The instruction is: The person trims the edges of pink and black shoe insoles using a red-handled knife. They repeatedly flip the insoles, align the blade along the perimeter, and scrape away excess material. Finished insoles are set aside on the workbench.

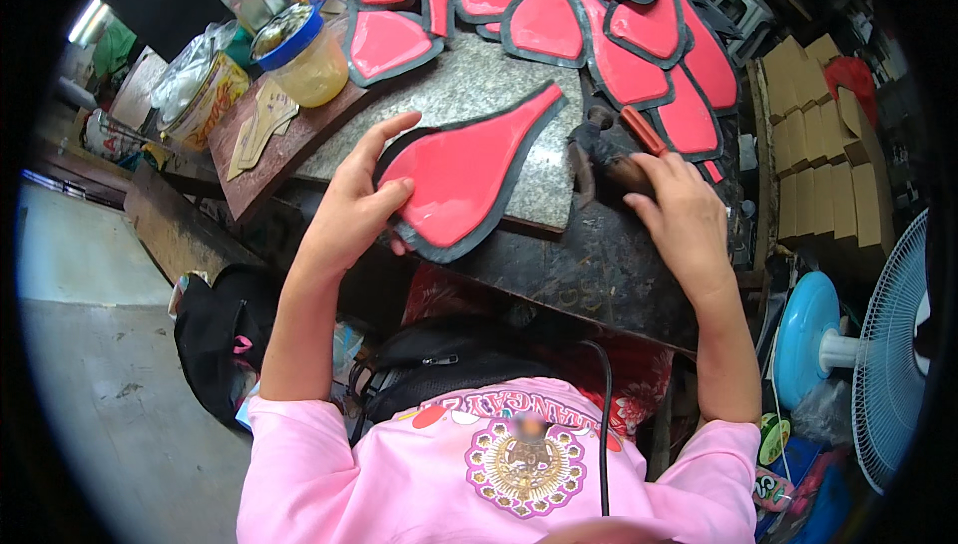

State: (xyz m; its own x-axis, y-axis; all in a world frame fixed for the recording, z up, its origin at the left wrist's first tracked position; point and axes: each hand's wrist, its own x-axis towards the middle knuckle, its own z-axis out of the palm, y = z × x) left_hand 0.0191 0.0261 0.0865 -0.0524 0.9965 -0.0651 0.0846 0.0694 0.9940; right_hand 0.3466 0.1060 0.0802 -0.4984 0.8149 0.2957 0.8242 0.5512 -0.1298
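Note:
My left hand (349, 200) grips the wide end of a pink teardrop-shaped padded piece (454, 180) with a black border, its thumb on the face and the other fingers partly hidden behind. The narrow end points up and to the right, over the grey speckled stone slab (349, 150). My right hand (684, 210) is closed around the dark handle of what looks like a hammer (589, 150), at the slab's right side. Beside its fingertips lies a tool with a red handle (641, 130).
Several more pink padded pieces (544, 20) with black borders lie piled at the back. On the left are a clear tub with a blue rim (311, 70) and tan cut templates (261, 125) on a brown board. Stacked cardboard boxes (823, 145) and a fan (888, 354) stand at right.

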